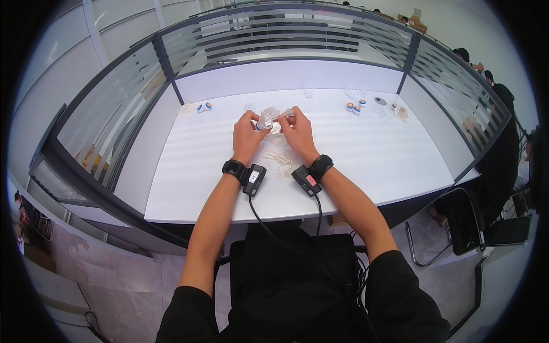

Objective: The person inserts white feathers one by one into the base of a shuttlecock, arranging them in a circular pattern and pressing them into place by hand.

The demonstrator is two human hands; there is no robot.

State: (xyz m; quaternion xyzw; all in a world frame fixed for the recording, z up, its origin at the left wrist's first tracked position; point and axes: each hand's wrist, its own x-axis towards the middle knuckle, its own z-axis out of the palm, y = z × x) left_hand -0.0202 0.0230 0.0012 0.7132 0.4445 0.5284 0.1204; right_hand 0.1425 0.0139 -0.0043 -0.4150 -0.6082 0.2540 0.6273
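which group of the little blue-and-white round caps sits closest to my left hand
The pair of caps at the far left of the table, up-left of your left hand; the other group lies far right.

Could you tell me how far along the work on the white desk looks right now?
Hard to call anything finished. In hand: the left hand and right hand both grip a small clear plastic packet. Left, it seems: loose clear pieces before the wrists, two small round parts far left, and more round parts far right.
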